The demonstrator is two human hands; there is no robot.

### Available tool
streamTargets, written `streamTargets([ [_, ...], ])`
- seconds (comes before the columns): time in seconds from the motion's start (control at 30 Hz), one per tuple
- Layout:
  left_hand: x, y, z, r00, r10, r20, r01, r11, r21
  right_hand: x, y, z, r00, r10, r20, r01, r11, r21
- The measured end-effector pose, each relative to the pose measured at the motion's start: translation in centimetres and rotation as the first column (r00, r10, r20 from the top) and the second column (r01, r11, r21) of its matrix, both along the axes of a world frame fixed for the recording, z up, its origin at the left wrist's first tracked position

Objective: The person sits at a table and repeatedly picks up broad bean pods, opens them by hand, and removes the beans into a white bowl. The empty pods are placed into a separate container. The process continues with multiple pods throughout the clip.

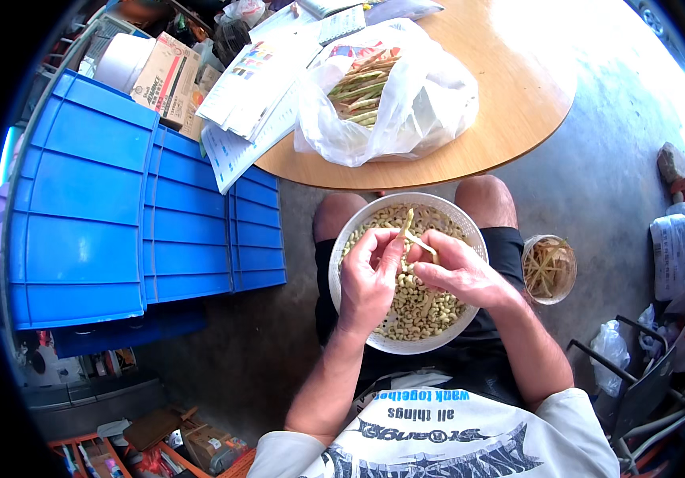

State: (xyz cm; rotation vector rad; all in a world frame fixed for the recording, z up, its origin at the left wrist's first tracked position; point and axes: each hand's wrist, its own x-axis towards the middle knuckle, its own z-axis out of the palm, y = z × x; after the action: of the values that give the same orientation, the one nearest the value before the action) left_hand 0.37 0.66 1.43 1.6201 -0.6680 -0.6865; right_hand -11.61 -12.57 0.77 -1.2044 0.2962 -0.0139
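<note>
I see ribbed blue plastic bins [80,199], a round, white perforated basin [406,346] of small, smooth pale beans [430,312], then a translucent tub [551,301] of stringy husks [544,267]. Over the basin, the left fingers [376,241] pinch a slender pod [409,223], which bends across to the right fingers [446,247], nearly closed on its lower end.

This looks like a garage or storeroom: bare concrete floor [609,179], bulky blue plastic bins [80,199] lining one side, a cardboard carton [165,76] behind them, daylight pouring in opposite.
</note>
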Motion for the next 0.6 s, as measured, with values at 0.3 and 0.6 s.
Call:
streamTargets([
  [0.3, -1.3, -0.4, 1.8, 0.933, -0.033, 0.358, -0.02, 0.99, 0.141, 0.6, 0.8, 0.2, 0.929, -0.341, 0.14, 0.358, 0.742, -0.566],
  [0.6, -0.8, 0.0, -0.6, 0.956, 0.013, 0.293, -0.042, 0.995, 0.09, 0.4, 0.1, -1.0, 0.938, -0.341, 0.059, 0.346, 0.921, -0.18],
])
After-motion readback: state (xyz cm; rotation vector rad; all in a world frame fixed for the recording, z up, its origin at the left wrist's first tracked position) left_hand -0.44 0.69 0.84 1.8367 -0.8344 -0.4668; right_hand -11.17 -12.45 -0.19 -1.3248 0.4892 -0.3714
